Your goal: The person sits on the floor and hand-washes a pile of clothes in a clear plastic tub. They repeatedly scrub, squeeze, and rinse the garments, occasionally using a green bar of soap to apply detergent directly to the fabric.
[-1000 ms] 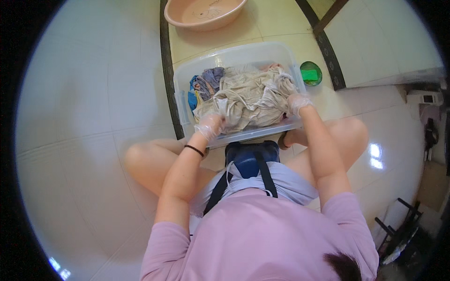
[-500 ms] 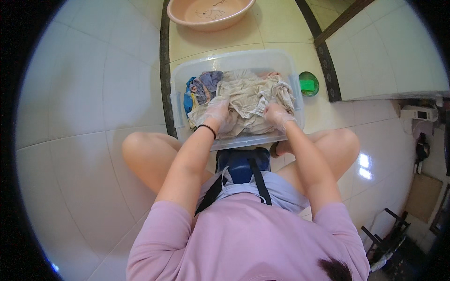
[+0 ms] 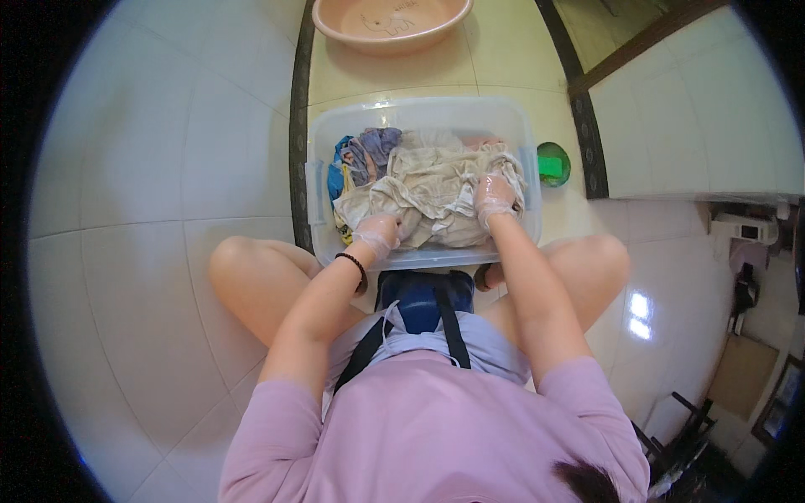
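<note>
Hands in clear gloves work at a cream cloth (image 3: 440, 180) in a translucent tub (image 3: 486, 117): the left hand (image 3: 380, 231) touches it by the near edge, the right hand (image 3: 494, 196) toward the right edge, whether either grip is closed unclear. Purple-grey laundry (image 3: 379, 147) fills the far-left corner; beyond stands a peach basin (image 3: 394, 44).

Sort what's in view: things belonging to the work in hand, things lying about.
Probably in the work:
off-white fabric, at left hand and right hand
clear tub holding it
green block, nearby

Apparently lying about:
peach basin, untouched
tan board
white device
</note>
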`<action>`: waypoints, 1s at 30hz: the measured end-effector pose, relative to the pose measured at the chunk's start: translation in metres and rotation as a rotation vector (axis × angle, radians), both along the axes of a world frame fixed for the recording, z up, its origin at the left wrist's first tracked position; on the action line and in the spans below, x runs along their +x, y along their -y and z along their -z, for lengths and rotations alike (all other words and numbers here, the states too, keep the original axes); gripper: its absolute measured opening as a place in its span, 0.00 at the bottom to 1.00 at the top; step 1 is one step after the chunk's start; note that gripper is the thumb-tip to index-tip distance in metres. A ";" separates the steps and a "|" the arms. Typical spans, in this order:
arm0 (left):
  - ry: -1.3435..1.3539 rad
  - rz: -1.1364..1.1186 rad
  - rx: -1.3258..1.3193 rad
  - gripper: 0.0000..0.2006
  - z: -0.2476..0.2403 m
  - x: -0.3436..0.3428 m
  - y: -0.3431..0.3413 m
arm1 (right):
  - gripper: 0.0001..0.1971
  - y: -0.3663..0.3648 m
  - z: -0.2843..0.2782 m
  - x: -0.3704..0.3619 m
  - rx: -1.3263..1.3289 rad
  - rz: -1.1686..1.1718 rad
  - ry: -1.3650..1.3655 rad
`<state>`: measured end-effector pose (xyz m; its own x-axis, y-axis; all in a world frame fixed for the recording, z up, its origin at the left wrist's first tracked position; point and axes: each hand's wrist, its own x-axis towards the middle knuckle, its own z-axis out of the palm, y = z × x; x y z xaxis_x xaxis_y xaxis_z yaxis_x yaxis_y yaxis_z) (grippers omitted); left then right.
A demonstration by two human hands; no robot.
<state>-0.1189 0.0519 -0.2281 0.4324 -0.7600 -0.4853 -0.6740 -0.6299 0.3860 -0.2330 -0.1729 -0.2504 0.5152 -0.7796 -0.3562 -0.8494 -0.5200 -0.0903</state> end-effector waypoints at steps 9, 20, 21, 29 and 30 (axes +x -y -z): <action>0.401 -0.129 -0.914 0.19 -0.045 0.033 0.036 | 0.09 -0.033 -0.127 0.025 0.957 0.005 0.939; -0.475 -0.195 -1.059 0.08 -0.213 0.067 0.071 | 0.12 0.018 -0.230 0.009 0.483 -0.309 0.683; -0.444 -0.166 -1.082 0.08 -0.229 0.073 0.067 | 0.13 0.023 -0.224 0.011 0.306 -0.361 0.556; 0.459 0.180 -0.651 0.13 -0.299 0.087 0.039 | 0.11 0.136 -0.259 -0.007 -0.588 -0.608 0.420; 0.587 0.259 -0.558 0.19 -0.292 0.099 0.028 | 0.10 0.106 -0.299 0.008 -0.016 -0.179 0.696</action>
